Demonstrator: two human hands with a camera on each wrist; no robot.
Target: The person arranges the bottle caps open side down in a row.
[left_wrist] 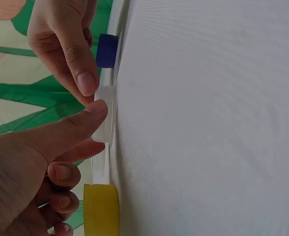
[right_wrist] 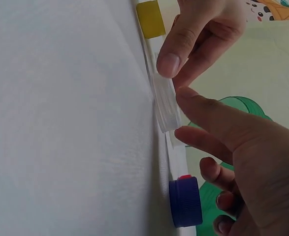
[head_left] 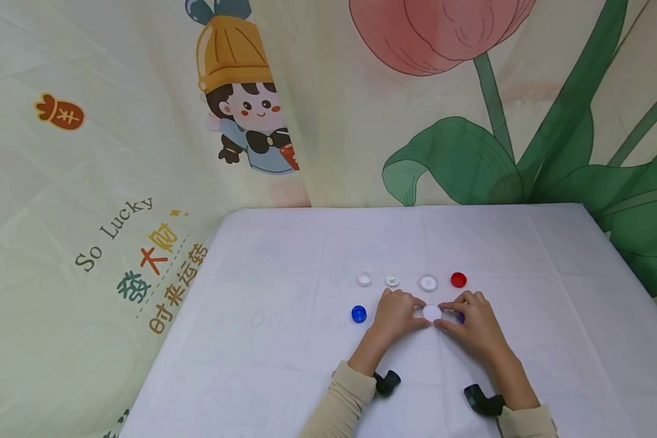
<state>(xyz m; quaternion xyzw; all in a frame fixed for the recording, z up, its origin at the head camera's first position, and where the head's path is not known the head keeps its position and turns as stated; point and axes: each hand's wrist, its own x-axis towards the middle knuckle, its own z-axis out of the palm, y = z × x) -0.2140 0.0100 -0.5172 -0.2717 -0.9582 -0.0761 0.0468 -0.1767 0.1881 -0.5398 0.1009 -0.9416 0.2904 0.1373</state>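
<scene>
A white bottle cap [head_left: 432, 313] lies on the table between the two hands. My left hand [head_left: 396, 313] holds its left edge between thumb and forefinger, and my right hand [head_left: 477, 322] does likewise at the right edge. Seen side-on in the left wrist view, the cap [left_wrist: 106, 125] has a pale, translucent wall. The left hand's other fingers curl loosely above a yellow cap [left_wrist: 101, 210], which that hand hides in the head view. A dark blue cap [right_wrist: 185, 202] sits beside the right hand, partly covered by its fingers in the head view.
Behind the hands stands a row: a translucent cap [head_left: 364, 279], a small white cap [head_left: 392, 281], a larger white cap [head_left: 428, 283] and a red cap [head_left: 458, 280]. A blue cap [head_left: 358, 314] is left of the left hand. White cloth [head_left: 263, 365] covers the table.
</scene>
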